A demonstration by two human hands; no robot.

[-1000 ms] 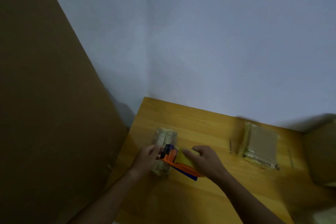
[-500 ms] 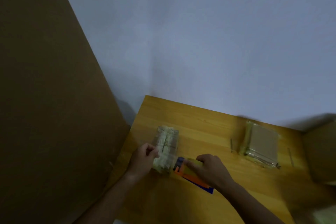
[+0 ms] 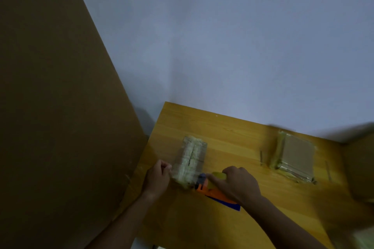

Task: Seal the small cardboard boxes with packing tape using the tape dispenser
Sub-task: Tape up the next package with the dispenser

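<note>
The small cardboard box (image 3: 191, 160), already wrapped in layers of tape, lies on the left part of the wooden surface (image 3: 232, 133), long side running away from me. My left hand (image 3: 158, 178) curls against its near left corner to keep it from sliding. My right hand (image 3: 235, 185) closes its grip around the orange tape dispenser (image 3: 212, 192), whose nose meets the box's near right corner, probably to finish a strip there. A second taped box (image 3: 294, 157) waits well apart, far right.
</note>
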